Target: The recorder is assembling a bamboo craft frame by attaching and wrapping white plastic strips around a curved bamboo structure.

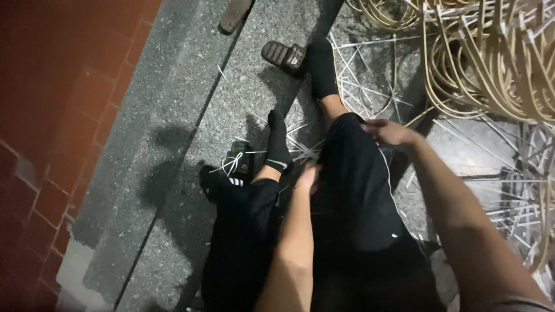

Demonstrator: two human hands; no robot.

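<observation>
Down below, a grey stone floor [173, 133] fills most of the view, with a red brick strip [46, 115] along its left edge. At the upper right lies a big heap of pale cane loops [497, 58], and thin white strips [370, 75] lie scattered on the floor beside it. The person sits with both legs stretched out in black trousers [352, 196] and black socks; a dark sandal [283, 56] lies by the far foot. The right hand [390, 132] rests on the right knee, fingers loosely curled, gripping nothing that shows. The left hand [308, 178] hangs between the legs, near the strips by the ankle; it is blurred, so whether it holds anything cannot be told.
</observation>
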